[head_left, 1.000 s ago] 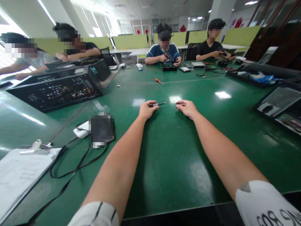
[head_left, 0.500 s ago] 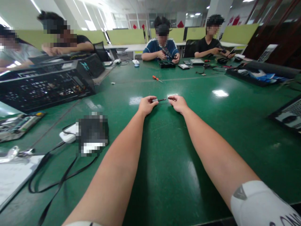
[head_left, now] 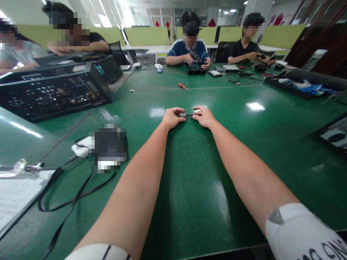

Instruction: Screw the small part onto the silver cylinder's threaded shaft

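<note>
Both my hands meet over the middle of the green tabletop (head_left: 189, 173). Between the thumb and fingers of my left hand (head_left: 170, 118) is a small silver cylinder (head_left: 182, 115) with a thin dark shaft (head_left: 189, 115) pointing right. My right hand (head_left: 205, 117) is pinched around the far end of that shaft. A small piece seems to be in its fingertips, too hidden to name. Beyond the hands lies an orange-handled screwdriver (head_left: 182, 86), touched by neither.
A black computer case (head_left: 54, 92) stands at left. Nearer are a blurred-out black object (head_left: 111, 144), a black strap (head_left: 74, 200) and a clipboard (head_left: 24, 191). At right are a black tray (head_left: 303, 92) and perforated panel (head_left: 334, 131). Several people sit across the table.
The gap between the shaft's tip and my right fingers has closed; the shaft now reaches into them. More of the silver cylinder shows at my left hand. The camera view has tilted slightly.
</note>
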Motion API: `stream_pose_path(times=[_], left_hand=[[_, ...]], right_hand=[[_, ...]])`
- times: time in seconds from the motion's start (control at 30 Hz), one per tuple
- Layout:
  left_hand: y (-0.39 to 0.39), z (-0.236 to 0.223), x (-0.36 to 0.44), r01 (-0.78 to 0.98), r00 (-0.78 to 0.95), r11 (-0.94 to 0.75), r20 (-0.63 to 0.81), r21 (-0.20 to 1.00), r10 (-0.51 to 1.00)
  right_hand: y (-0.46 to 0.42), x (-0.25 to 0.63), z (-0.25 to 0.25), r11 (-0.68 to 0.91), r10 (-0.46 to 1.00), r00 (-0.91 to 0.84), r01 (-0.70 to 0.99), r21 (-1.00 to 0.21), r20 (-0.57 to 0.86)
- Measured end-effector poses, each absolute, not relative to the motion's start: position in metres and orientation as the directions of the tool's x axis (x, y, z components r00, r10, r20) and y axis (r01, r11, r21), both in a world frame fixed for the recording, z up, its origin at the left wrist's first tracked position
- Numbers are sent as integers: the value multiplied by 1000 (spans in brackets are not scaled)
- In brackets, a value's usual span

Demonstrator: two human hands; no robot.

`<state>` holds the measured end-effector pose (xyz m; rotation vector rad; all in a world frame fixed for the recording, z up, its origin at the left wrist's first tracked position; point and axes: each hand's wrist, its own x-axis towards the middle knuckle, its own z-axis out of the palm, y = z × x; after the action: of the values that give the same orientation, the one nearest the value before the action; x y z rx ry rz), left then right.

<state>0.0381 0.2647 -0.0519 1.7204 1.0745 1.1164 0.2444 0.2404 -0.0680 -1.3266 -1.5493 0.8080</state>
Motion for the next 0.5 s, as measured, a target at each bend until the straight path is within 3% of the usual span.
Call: stream_pose_path(times=[0.2,0.5], left_hand=[[258,-52,35,138,245,-320,281,937,928],[240,-45,35,57,306,-283,253,957,918]], right_hand=[[232,237,-62,260,963,-23,336,-905,268],[219,242,-58,206,975,-128,214,-955,182]])
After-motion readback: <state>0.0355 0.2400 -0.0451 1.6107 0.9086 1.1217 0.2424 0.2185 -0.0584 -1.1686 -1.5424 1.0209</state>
